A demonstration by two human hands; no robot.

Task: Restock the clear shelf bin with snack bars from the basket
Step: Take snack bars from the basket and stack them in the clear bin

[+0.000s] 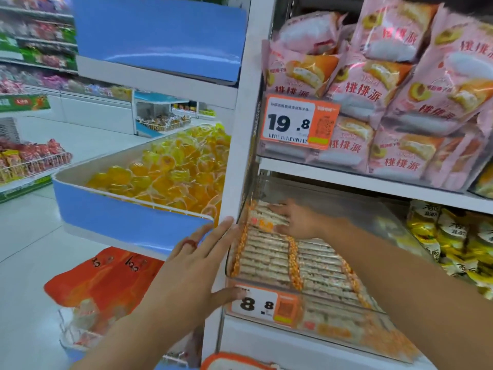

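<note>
Both hands are at the clear shelf bin (266,279), and snack bars are being set into its back end.

Nearest the camera, the left hand (197,259) is laid flat with straight fingers against the bin's left wall, its thumb by the 8.8 price tag (262,303) on the bin's front. Deeper in the bin, the right hand (296,218) rests on a small stack of snack bars (266,212) at the bin's rear left; whether these are gripped or merely pressed cannot be told. Packed rows of bars (269,259) fill the bin between that hand and the front. The step is judged best done by the bin being steadied while the stack is pushed level. Below and left of the bin, the wire basket (80,335) is seen.
</note>
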